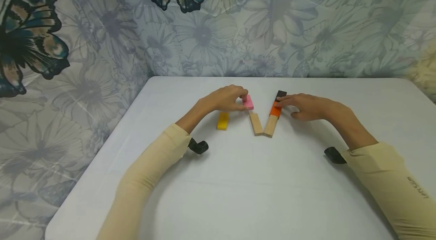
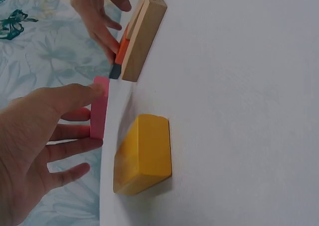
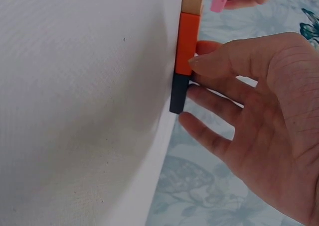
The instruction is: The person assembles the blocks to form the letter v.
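Observation:
My left hand [image 1: 226, 98] pinches a pink block [image 1: 249, 102] between thumb and fingers, just beyond the end of a plain wooden block [image 1: 256, 124]. That block and a second wooden block [image 1: 270, 126] meet at their near ends in a V. Along the right arm of the V an orange block [image 1: 276, 110] and a black block [image 1: 281, 94] follow in line. My right hand [image 1: 306, 106] rests its fingertips on the orange and black blocks, its thumb lower and apart from them. In the left wrist view a yellow block [image 2: 149, 149] lies close to my left hand.
All the blocks lie on a white table [image 1: 238, 187], toward its far edge. Behind it hangs a cloth [image 1: 218, 39] with flowers and butterflies. Dark wrist cameras [image 1: 198, 146] stick out below both cream sleeves [image 1: 153, 164].

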